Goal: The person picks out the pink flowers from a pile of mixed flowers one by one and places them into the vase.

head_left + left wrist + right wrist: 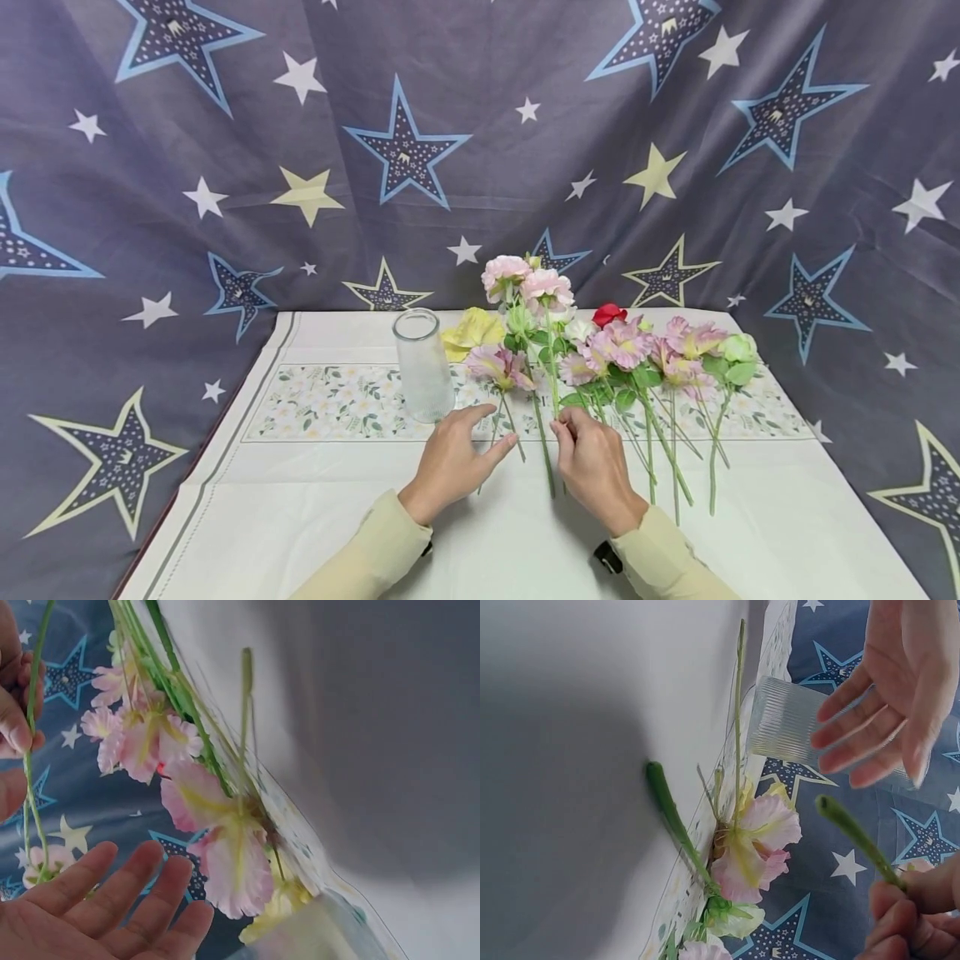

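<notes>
White cloth with flower-printed band [285, 508] underneath | pale-pink two-headed flower on green stem [547, 290] held up mid-table | clear ribbed glass vase [424, 379] upright to its left | right hand [596, 467]: fingertips clamped on that stem | left hand [453, 457]: fingers apart, nothing held, beside frilled pink-and-yellow blossom [501, 367]

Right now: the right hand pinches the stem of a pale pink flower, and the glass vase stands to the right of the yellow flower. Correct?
Not quite: the head view shows the glass vase to the left of the yellow flower. The rest is accurate: the right hand pinches the stem of a pale pink flower.
</notes>
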A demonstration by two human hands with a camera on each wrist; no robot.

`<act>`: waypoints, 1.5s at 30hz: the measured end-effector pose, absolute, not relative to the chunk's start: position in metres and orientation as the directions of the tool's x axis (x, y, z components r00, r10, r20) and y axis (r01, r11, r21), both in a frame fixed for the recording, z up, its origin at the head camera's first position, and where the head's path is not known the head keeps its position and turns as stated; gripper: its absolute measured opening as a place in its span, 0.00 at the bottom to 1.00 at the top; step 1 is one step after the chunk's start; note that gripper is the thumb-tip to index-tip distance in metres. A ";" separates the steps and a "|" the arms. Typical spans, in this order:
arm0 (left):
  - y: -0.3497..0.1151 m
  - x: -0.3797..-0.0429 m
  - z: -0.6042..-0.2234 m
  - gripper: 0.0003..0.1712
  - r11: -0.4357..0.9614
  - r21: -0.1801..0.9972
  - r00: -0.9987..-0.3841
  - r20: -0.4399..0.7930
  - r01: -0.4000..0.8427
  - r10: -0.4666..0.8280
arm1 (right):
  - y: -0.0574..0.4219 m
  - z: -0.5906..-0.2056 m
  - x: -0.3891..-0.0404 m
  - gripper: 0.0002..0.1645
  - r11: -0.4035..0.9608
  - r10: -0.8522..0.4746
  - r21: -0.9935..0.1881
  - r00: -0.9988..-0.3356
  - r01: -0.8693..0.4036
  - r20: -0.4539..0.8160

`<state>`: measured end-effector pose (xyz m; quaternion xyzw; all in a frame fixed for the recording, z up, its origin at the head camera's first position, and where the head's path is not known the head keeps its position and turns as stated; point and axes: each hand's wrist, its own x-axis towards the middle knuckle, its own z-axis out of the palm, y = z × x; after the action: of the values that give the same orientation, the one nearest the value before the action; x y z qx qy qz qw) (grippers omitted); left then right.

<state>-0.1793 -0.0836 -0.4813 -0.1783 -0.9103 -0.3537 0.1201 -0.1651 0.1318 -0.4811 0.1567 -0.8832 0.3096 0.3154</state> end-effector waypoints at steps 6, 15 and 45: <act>-0.069 -0.189 -0.476 0.30 0.594 0.680 -0.903 0.342 0.430 0.261 | 0.128 -0.477 -0.165 0.08 0.734 -0.080 -0.460 -0.736 -0.500 0.672; -0.048 -0.203 -0.465 0.23 0.398 0.803 -0.894 0.366 0.443 0.258 | 0.124 -0.477 -0.166 0.09 0.733 -0.109 -0.432 -0.719 -0.525 0.687; -0.037 -0.208 -0.456 0.05 0.293 0.837 -0.885 0.417 0.463 0.207 | 0.120 -0.483 -0.164 0.04 0.704 -0.169 -0.398 -0.684 -0.588 0.710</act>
<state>-0.2084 -0.0365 -0.4556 -0.2104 -0.7957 -0.5562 0.1153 -0.1643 0.1196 -0.4832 0.2198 -0.8615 0.3156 0.3314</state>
